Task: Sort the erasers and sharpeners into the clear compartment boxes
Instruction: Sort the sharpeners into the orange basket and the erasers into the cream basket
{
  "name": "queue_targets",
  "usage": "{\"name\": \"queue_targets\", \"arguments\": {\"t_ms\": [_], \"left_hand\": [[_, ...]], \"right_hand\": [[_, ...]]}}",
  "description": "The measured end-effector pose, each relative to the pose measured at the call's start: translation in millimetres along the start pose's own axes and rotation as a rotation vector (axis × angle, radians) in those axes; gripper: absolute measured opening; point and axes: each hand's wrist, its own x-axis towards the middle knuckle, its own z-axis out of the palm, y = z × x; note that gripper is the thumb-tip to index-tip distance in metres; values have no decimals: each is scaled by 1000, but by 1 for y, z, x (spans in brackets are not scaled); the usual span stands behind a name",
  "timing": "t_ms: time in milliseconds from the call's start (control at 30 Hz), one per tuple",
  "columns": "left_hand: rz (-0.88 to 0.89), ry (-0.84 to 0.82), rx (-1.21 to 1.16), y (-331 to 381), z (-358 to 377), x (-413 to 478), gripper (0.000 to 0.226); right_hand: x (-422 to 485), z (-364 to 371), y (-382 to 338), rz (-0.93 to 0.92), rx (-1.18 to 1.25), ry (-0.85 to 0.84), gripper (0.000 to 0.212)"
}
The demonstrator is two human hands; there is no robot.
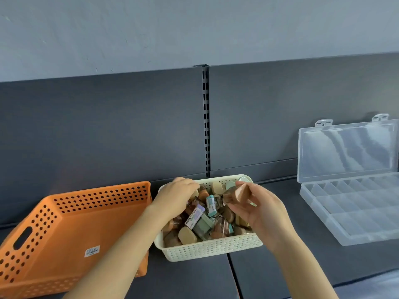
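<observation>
The right hand (265,212) is pinched round a pinkish eraser (239,194); the left hand (177,196), sunk in the basket (207,249), cannot be judged. The clear compartment box (354,214) is found at frame right, nearer the right hand.

bare shelf (278,214) between cream basket (212,248), clear box (345,203)

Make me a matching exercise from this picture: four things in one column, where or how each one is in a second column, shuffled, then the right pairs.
Things
1. orange perforated plastic basket
2. cream plastic basket
3. clear plastic compartment box
4. right hand

Place or state
A. grips a pinkish-brown piece
B. far right, lid open
C. far left, white sticker inside
D. middle, heaped with small erasers and sharpeners

Pairs: 1-C, 2-D, 3-B, 4-A
</observation>
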Motion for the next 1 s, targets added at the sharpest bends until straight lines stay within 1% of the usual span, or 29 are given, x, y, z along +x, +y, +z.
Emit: {"name": "queue_targets", "arguments": {"t_ms": [67,133,167,200,267,300,400,467,500,567,633,700,767,900,1000], "left_hand": [[75,-46,54,1,-1,5,54],[121,-97,85,-2,-2,9,49],[133,-117,94,-4,-2,11,48],[137,-133,101,-7,-2,14,48],[144,-156,116,-12,-5,17,48],[152,-174,121,-12,-7,19,49],[198,-260,138,-7,-18,24,54],[213,-288,188,-4,-26,26,53],[220,-288,202,-5,-28,27,48],[243,-260,213,-9,-28,28,32],[258,-205,212,-16,-25,27,27],[259,-143,171,-23,-22,25,31],[225,-63,81,-31,-19,20,34],[34,83,-208,-59,-24,-2,33],[-89,118,-384,-89,-30,-32,54]], "right_hand": [[-4,5,1,2,30,-73,26],[-8,9,3,-12,-10,-155,23],[-8,10,4,-16,-38,-172,21],[-8,12,6,-19,-56,-172,24],[-7,18,10,-17,-54,-148,37],[-6,21,13,-17,-44,-132,37],[-4,30,20,-34,-2,-52,22],[-2,35,21,-56,19,12,20],[-2,38,21,-67,12,35,20],[-1,41,21,-87,-44,72,20],[0,42,21,-114,-134,98,20],[1,44,23,-136,-230,97,21],[2,50,25,-160,-363,84,23],[7,72,32,-251,-723,89,28],[15,93,43,-273,-881,-8,31]]}}
